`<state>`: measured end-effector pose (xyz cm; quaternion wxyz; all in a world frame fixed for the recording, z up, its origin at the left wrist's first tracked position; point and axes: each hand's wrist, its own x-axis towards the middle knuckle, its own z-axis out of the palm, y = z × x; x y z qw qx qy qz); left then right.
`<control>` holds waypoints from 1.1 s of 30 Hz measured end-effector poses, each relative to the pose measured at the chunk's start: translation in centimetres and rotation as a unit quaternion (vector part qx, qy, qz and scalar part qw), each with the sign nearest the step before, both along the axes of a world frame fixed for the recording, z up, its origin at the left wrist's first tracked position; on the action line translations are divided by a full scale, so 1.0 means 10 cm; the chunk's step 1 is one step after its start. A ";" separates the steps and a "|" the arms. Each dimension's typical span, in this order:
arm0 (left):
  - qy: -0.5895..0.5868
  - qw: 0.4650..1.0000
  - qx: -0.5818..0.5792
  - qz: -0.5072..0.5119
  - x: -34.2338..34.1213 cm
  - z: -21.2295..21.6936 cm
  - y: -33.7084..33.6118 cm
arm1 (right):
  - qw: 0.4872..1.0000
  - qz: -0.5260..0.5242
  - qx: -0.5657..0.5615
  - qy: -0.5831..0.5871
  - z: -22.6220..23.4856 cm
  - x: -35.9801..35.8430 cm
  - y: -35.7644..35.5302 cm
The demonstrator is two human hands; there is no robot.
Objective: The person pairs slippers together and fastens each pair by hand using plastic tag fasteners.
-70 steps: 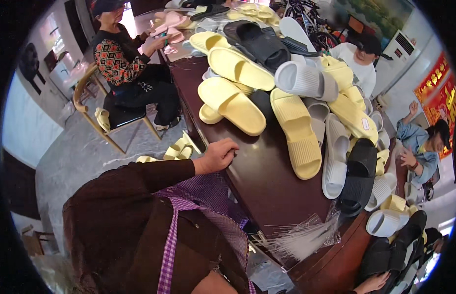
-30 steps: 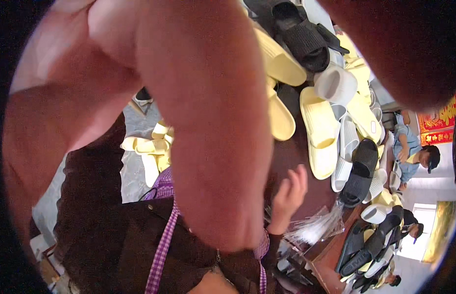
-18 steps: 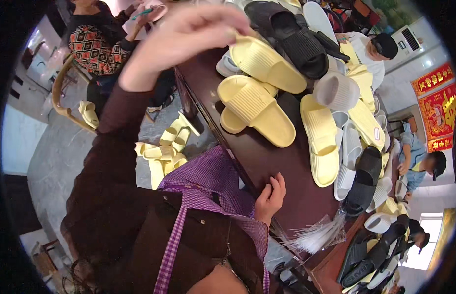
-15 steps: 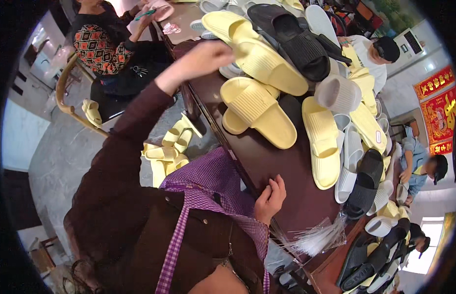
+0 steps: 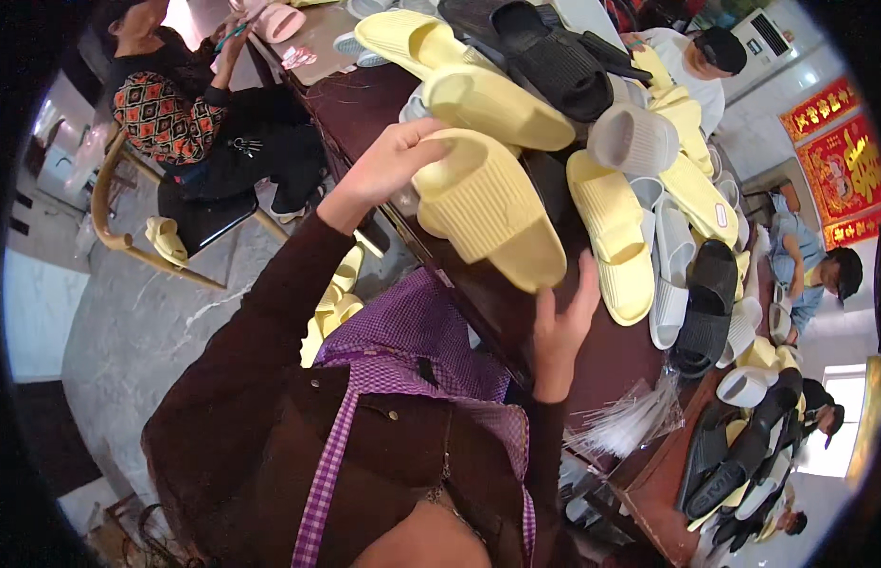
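A pale yellow slide slipper (image 5: 492,213) is tilted over the dark table. My left hand (image 5: 391,166) pinches its far end, the thumb on top and the other fingers mostly hidden. At the slipper's near end, my right hand (image 5: 561,331) has its fingers apart. One fingertip meets or nearly meets the edge; I cannot tell which. Beyond the held slipper lies another yellow slipper (image 5: 497,106). To the right rests a yellow slipper (image 5: 611,237), close to my right fingers.
The pile also has black slippers (image 5: 559,66) and grey slippers (image 5: 672,275). Clear plastic strips (image 5: 630,417) lie near the table's front edge. A person in a patterned top (image 5: 166,109) sits at the left; others work along the right. A wooden chair (image 5: 114,204) holds a yellow slipper.
My left hand has come down from above the pile onto the yellow slipper, which is now lifted and tilted. My right hand has risen from the table edge toward its near end, fingers spreading.
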<state>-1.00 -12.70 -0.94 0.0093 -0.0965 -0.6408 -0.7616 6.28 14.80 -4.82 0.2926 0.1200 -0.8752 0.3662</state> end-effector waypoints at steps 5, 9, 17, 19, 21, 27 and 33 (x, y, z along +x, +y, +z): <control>0.121 0.970 -0.205 -0.050 0.35 0.31 0.15 | 0.995 0.070 -0.022 -0.067 0.17 -0.17 -0.29; 0.212 0.937 -0.251 -0.119 0.42 0.33 0.19 | 0.976 0.107 -0.149 -0.121 0.11 -0.04 -0.20; 0.312 0.904 -0.291 0.000 0.20 -0.47 0.55 | 0.900 0.160 -0.394 -0.099 0.53 0.37 0.13; 0.297 0.921 -0.251 -0.022 0.17 -0.60 0.76 | 0.887 0.207 -0.393 -0.126 0.62 0.42 0.13; 0.300 0.927 -0.211 -0.082 0.19 -0.60 0.95 | 0.890 0.248 -0.369 -0.098 0.70 0.50 0.11; 0.246 0.927 -0.075 -0.274 0.28 -0.59 1.64 | 0.896 0.225 -0.373 -0.089 0.89 0.78 0.33; 0.165 0.898 0.041 -0.405 0.94 -0.40 2.55 | 0.942 0.112 -0.299 -0.100 1.10 0.95 0.73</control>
